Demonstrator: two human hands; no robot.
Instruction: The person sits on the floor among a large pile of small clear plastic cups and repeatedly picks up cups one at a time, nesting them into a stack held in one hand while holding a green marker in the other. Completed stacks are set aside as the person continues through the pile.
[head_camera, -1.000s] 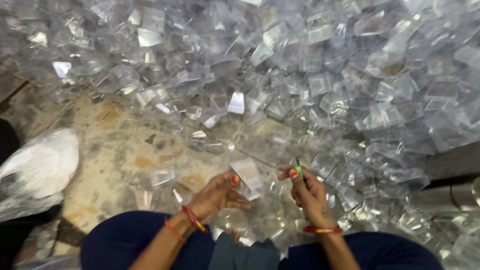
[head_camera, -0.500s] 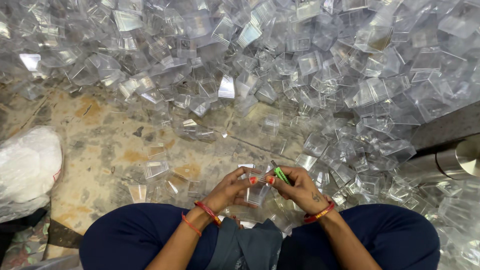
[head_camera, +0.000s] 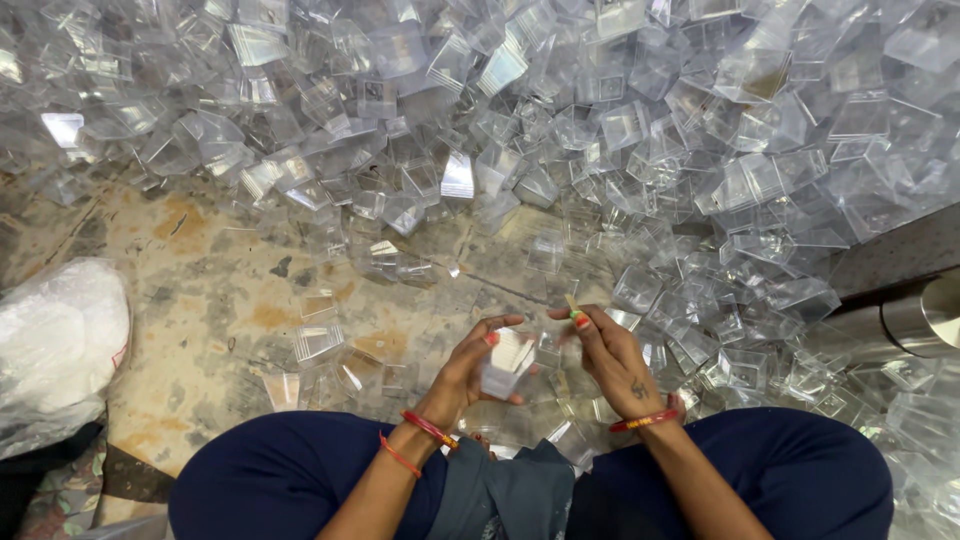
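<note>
Head view — hands (head_camera: 545, 365) nearer lap, apart

Pile of clear plastic boxes (head_camera: 620, 130) ahead and right on floor (head_camera: 210, 300); plastic bag (head_camera: 55, 350) far left; metal pipe (head_camera: 900, 320) right; hands between knees.

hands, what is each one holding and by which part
Left hand grips a clear plastic box by its sides; right hand pinches a small green-tipped tool near its end.
</note>
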